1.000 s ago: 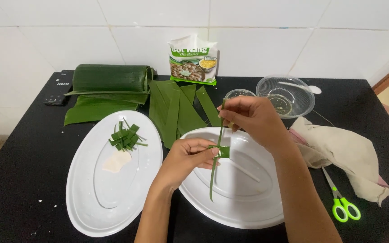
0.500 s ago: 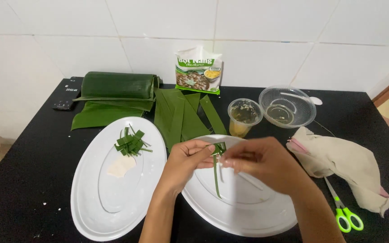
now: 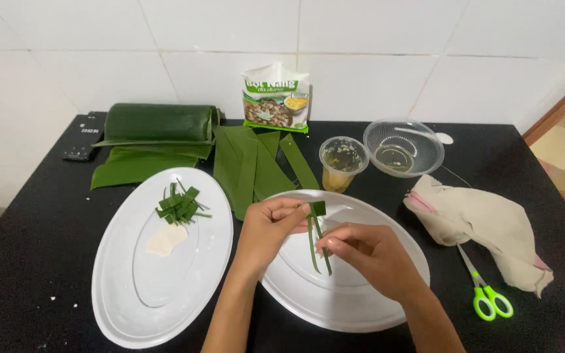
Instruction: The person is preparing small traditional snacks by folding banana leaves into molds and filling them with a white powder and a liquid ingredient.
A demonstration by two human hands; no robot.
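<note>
While both hands work over the right plate, I see the left hand pinching the folded top of a leaf strip, fingers together on it. The right hand pinches the strip's lower tails. The plate's near rim lies bare. Behind it, a cup and bowl stand close; right of it, cloth covers the scissors' blades. Both forearms run off the bottom edge.

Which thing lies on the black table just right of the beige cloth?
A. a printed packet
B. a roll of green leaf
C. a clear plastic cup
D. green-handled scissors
D: the green-handled scissors lie at the right lower edge of the beige cloth, on the black table.
</note>
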